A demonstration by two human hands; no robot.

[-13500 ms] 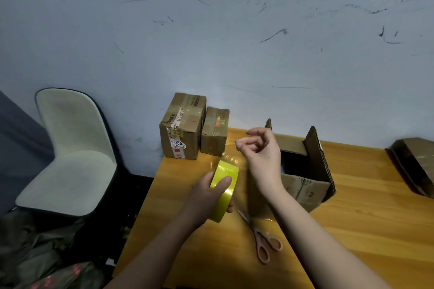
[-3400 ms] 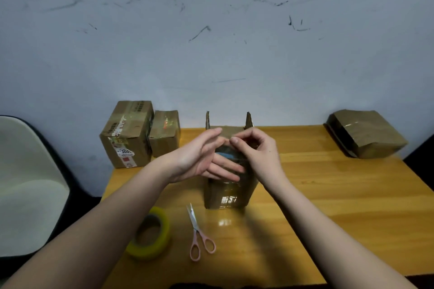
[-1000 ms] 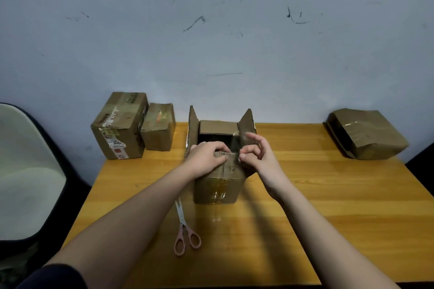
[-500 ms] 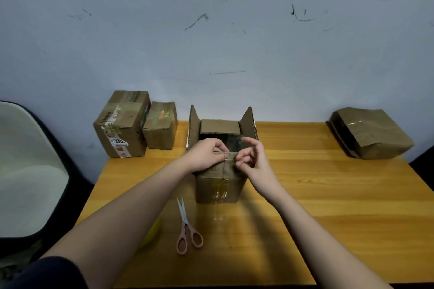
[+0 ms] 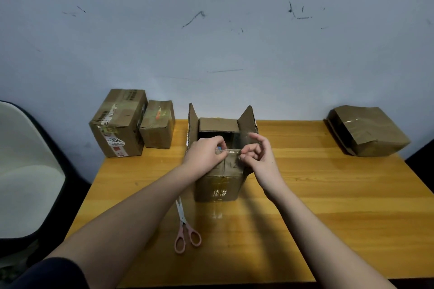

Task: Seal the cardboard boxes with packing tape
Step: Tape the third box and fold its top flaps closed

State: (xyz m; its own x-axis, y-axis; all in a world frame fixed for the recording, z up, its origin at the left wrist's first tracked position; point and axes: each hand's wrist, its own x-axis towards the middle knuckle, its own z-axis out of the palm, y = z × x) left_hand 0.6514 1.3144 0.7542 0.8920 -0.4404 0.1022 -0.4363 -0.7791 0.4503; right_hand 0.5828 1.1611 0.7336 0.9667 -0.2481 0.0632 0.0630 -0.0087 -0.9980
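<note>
Since half a second ago the right hand (image 5: pixel 260 157) has lifted its index finger clear, while the other fingers stay curled at the near flap's edge; the left hand (image 5: pixel 206 153) has hardly moved. A second ago both hands sat lower on that flap. Reads as fiddling with a strip of clear tape (image 5: pixel 231 152) at the flap edge — the seal itself not yet begun.

The open cardboard box (image 5: pixel 219 171) stands mid-table on the wooden table (image 5: pixel 328 206), side flaps upright, far flap folded in, near flap down under the hands. Something blue shows inside, too small to name.

Left hand: fingers curled together, tips pinching at the flap edge where the glossy strip runs. Right hand: thumb and lower fingers bunched, pinching the same strip from the other side, index raised and free. Whether the tape is stuck down or loose between the pinches — cannot tell.

Pink-handled scissors (image 5: pixel 185 230) lie near the box's front, untouched. The tape roll is not visible now. Two taped boxes, the larger (image 5: pixel 118 124) and the smaller (image 5: pixel 157 124), stand touching at the far left corner; a flattened taped parcel (image 5: pixel 368 131) lies far right. A pale chair (image 5: pixel 25 171) stands left of the table.
</note>
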